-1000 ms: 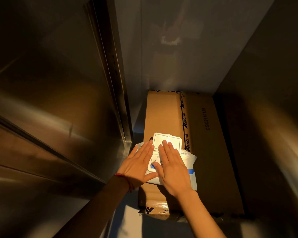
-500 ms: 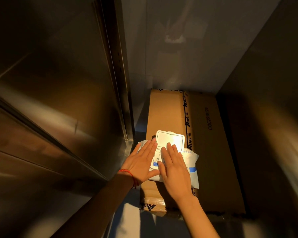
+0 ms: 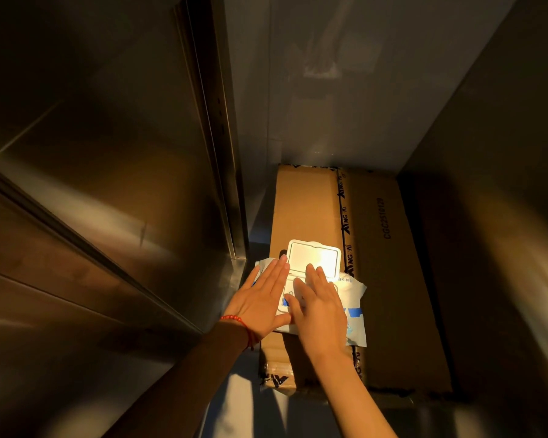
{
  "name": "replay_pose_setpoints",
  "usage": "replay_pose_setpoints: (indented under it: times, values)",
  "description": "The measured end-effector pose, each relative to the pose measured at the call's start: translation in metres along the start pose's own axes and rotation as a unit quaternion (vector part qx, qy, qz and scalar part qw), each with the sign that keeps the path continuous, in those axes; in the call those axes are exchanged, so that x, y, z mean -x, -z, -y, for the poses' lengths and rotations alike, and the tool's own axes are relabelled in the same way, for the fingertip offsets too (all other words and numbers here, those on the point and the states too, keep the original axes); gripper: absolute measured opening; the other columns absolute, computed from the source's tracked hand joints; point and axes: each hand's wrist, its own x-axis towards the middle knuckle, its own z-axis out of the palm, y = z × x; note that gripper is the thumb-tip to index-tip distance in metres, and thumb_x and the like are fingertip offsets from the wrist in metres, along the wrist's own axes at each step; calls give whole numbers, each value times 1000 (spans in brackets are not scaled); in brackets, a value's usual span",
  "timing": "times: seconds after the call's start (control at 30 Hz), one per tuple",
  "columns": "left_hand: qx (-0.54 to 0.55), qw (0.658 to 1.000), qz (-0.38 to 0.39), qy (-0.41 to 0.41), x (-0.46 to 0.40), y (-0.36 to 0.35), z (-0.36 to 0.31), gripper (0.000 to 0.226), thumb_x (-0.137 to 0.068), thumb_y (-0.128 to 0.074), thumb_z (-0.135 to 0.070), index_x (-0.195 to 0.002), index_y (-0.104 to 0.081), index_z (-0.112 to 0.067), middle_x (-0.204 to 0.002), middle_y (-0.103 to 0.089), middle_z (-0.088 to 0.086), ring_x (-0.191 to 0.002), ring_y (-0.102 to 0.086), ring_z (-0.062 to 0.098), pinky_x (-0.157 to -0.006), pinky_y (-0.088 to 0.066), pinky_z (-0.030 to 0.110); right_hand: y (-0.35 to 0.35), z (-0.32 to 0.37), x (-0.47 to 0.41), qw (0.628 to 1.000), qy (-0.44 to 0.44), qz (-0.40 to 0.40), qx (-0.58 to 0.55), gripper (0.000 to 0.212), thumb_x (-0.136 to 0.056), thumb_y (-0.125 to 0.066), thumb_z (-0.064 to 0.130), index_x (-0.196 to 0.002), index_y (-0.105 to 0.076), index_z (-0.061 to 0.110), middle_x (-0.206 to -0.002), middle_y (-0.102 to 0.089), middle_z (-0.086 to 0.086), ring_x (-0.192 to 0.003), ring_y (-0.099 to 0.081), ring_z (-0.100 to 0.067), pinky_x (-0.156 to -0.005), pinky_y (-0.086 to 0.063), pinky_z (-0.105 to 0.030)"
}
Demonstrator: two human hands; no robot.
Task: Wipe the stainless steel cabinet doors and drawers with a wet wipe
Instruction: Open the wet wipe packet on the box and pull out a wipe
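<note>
1. Left hand [image 3: 261, 300] – fingers straight, lying flat on the left side of the wipes pack [image 3: 351, 289].
2. Right hand [image 3: 321, 306] – fingers straight, resting on the pack, its lid [image 3: 314, 258] flipped up beyond the fingertips.
3. Pack sits on a box [image 3: 393, 279] under both hands.
4. Steel door [image 3: 108, 184] stands left of the left hand.

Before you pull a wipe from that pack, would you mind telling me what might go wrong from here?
1. The wet wipe pack overhangs the near-left edge of the cardboard box; tugging a wipe could drag it off.
2. The right hand covers the opening below the raised lid, so several wipes might come out unseen.
3. The left hand only presses flat on the pack, so it could slide.
</note>
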Motion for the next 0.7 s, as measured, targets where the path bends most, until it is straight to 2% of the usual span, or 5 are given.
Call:
replay_pose_setpoints:
  times: [0.17,0.27,0.33,0.53,0.7]
  values:
    - [-12,1000,5,1,0,0,0,84,-92,-28,-60,-138,27,-17,-155,21,5,-141,19,17,-106,20,32,2,3,1,1000,1,-3,23,35,-97,-46,34,-128,-54,19,-153,-27,0,-143,-17,-19,-111,-27,-35]
    - [-11,1000,3,1,0,0,0,82,-93,-27,-60,-137,28,-17,-154,22,5,-135,25,14,-106,20,32,9,11,1,997,26,-38,58,23,-75,-78,20,-94,-71,8,-126,-60,-13,-120,-53,-32,-83,-54,-42]
    - [-12,1000,3,2,0,0,0,82,-93,-27,-60,-134,30,-18,-154,22,5,-134,26,14,-106,20,33,11,13,1,996,39,-59,62,26,-59,-88,15,-78,-73,8,-108,-69,-15,-103,-64,-34,-67,-58,-42]
    - [-15,1000,10,3,0,1,-1,85,-93,-29,-60,-143,22,-14,-155,21,6,-141,19,18,-105,21,32,10,10,4,990,63,-56,109,50,-42,-95,21,-87,-77,10,-106,-69,-17,-98,-66,-36,-67,-56,-45]
    - [-9,1000,14,5,0,0,-1,87,-92,-30,-60,-144,21,-13,-155,20,6,-141,19,18,-106,21,32,10,7,4,988,87,-69,108,51,-38,-96,19,-83,-76,8,-108,-68,-19,-101,-64,-38,-72,-54,-50]
